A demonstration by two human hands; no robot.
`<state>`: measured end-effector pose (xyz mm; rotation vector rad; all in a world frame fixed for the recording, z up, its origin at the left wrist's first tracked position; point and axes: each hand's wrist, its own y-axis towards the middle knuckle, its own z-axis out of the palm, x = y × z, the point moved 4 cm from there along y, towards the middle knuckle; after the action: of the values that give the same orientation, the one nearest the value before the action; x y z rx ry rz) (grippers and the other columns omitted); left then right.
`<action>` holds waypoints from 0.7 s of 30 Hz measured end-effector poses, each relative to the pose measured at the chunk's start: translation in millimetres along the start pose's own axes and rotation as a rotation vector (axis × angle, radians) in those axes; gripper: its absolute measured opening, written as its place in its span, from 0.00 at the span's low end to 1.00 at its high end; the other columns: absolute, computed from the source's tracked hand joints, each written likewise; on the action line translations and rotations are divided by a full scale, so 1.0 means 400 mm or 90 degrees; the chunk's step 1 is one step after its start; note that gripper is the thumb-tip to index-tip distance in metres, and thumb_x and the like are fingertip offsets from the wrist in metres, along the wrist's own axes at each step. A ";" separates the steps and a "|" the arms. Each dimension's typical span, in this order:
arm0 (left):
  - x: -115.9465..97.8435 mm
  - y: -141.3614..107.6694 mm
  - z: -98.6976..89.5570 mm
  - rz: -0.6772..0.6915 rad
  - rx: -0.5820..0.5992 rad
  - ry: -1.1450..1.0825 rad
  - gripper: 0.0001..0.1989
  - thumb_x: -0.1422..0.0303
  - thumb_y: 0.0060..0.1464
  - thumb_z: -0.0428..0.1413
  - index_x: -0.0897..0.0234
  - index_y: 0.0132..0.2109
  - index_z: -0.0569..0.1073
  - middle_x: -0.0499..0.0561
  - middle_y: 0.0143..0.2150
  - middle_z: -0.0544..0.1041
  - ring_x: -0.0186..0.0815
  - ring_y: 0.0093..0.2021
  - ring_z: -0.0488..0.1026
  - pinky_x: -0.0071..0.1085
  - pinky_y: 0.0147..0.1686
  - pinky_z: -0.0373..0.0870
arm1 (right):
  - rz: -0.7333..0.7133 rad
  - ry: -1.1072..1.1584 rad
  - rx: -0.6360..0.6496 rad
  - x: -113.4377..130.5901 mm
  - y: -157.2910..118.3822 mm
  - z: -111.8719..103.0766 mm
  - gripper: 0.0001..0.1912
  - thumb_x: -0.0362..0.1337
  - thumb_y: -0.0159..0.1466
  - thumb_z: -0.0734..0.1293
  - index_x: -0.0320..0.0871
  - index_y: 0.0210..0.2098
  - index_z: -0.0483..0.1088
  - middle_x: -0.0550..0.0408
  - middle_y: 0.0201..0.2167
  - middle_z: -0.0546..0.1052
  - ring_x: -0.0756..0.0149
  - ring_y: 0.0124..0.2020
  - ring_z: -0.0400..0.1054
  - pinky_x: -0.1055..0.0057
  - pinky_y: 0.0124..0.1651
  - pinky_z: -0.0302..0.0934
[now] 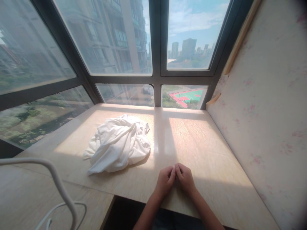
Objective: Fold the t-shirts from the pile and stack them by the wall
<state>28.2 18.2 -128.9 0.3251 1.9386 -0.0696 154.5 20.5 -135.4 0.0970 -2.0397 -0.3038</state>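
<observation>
My left hand [165, 180] rests on the pale marble-patterned surface [211, 159] near its front edge, fingers curled closed. Beside it lies my right hand [185, 177], also loosely closed, and the two meet at the thumbs and forefingers. Nothing shows in either hand. To the left and farther back sits a crumpled heap of white cloth [120, 143], apart from both hands. Its folds hide its shape, so I cannot tell what kind of cloth item it is.
A thick white tube [56, 179] curves in at the lower left, with a thinner white cable [82, 207] beside it. Dark-framed windows [157, 64] close off the back and left. A flower-patterned wall [263, 111] bounds the right. A dark gap [124, 212] lies below the front edge.
</observation>
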 end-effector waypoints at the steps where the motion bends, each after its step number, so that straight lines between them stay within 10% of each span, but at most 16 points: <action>1: 0.000 -0.001 -0.001 0.002 -0.003 0.005 0.21 0.56 0.66 0.44 0.62 0.27 0.63 0.46 0.23 0.66 0.32 0.26 0.62 0.30 0.29 0.55 | -0.004 -0.002 0.000 -0.003 0.000 0.002 0.23 0.48 0.70 0.55 0.44 0.22 0.59 0.61 0.18 0.64 0.70 0.22 0.58 0.73 0.28 0.51; 14: -0.043 -0.125 -0.040 0.050 0.087 0.098 0.07 0.69 0.61 0.51 0.61 0.37 0.73 0.50 0.35 0.76 0.36 0.38 0.73 0.30 0.39 0.67 | -0.039 -0.040 0.030 -0.007 -0.007 0.024 0.22 0.45 0.71 0.55 0.44 0.23 0.58 0.60 0.20 0.64 0.70 0.24 0.59 0.72 0.30 0.49; 17: -0.011 -0.153 -0.158 0.053 0.052 0.219 0.10 0.68 0.64 0.49 0.59 0.43 0.76 0.52 0.40 0.79 0.37 0.42 0.76 0.32 0.43 0.71 | -0.059 -0.072 0.053 0.000 -0.009 0.028 0.21 0.44 0.72 0.54 0.44 0.23 0.57 0.60 0.21 0.63 0.70 0.24 0.58 0.71 0.30 0.47; 21: 0.023 -0.130 -0.426 0.064 -0.185 0.543 0.16 0.68 0.62 0.48 0.63 0.53 0.74 0.61 0.53 0.77 0.49 0.55 0.74 0.46 0.54 0.70 | -0.065 -0.084 0.060 0.003 -0.013 0.026 0.21 0.44 0.72 0.54 0.45 0.23 0.55 0.60 0.21 0.63 0.70 0.23 0.58 0.71 0.30 0.47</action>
<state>-142.1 4.1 -77.4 0.2768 2.7214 0.4859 144.6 17.0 -140.3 0.2464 -2.1843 -0.2835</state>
